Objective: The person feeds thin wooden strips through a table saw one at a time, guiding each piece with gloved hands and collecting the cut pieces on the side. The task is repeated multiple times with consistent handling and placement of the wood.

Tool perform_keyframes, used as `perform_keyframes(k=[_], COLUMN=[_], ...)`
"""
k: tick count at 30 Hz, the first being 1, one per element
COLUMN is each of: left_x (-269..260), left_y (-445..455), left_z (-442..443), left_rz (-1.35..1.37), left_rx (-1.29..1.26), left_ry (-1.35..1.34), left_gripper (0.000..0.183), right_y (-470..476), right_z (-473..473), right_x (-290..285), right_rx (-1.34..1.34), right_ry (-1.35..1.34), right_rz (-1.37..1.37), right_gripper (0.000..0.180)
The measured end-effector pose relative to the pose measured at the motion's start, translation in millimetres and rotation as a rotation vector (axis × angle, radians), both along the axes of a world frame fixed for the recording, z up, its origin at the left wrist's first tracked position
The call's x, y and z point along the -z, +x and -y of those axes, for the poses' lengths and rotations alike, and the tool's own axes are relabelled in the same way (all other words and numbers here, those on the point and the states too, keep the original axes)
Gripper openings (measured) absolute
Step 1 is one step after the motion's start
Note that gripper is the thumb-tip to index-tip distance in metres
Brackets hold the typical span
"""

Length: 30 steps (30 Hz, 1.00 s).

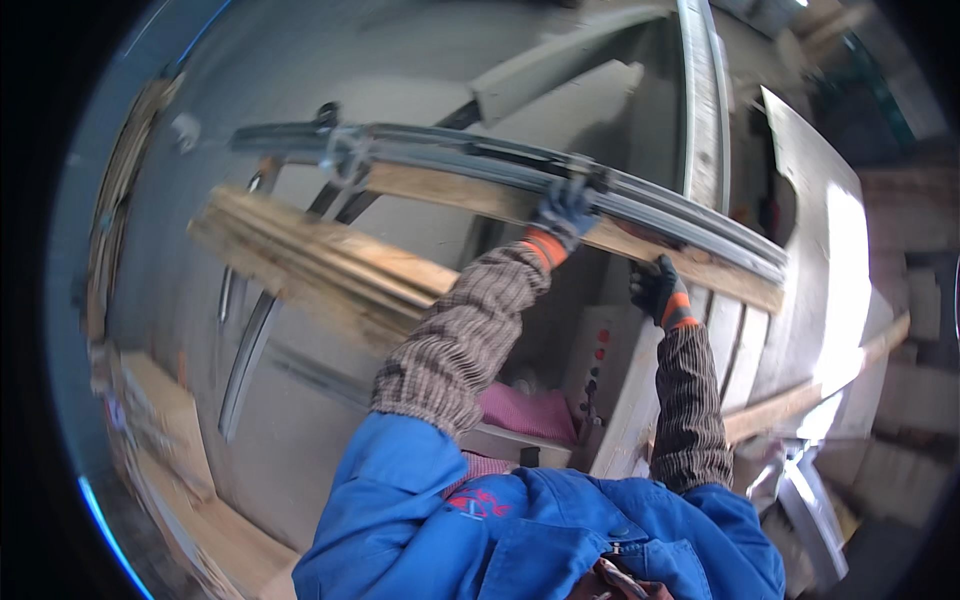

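My gloved left hand [564, 215] lies across a long wooden board [457, 193], pressing it along a metal rail fence [487, 166]. Its fingertips reach a dark stop block [592, 175] on the fence; blur hides their exact contact. My gloved right hand [657, 291] is just below the board's near edge, with the thumb up at that edge and the fingers curled. Whether these fingers hold the board is unclear. Both gloves are dark with orange cuffs. Under the board is the metal table of what looks like a sliding table saw [337, 420].
Stacked wooden strips [330, 255] lie left of my left arm. A control panel with coloured buttons [598, 352] and a pink cloth [529, 412] are near my body. A metal rail [703, 105] runs away from me. Boards [172, 450] lie at lower left, and a wooden bar [817, 394] at right.
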<state>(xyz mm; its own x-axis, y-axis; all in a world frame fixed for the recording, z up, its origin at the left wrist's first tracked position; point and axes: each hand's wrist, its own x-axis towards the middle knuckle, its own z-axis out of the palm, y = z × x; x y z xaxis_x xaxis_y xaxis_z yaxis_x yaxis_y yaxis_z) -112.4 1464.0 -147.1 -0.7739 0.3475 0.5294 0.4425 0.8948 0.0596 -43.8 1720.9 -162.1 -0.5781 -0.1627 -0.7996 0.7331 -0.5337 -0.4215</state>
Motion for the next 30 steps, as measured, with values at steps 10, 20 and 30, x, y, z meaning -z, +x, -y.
perform_keyframes(k=[10, 20, 30], left_x=[-25, -38, -51], left_y=[15, 5, 0], left_z=[-39, -118, -140], left_rz=[0.177, 0.509, 0.525], left_rx=[0.392, 0.179, 0.217], left_ry=[-0.242, -0.343, -0.217], left_gripper=[0.081, 0.121, 0.127], right_y=[-3, 10, 17], right_z=[-84, -186, -305], right_x=[13, -12, 6], right_rx=[0.163, -0.408, 0.318], right_ry=[0.445, 1.391, 1.610], right_rz=[-0.114, -0.152, 0.022], right_gripper=[0.049, 0.038, 0.047])
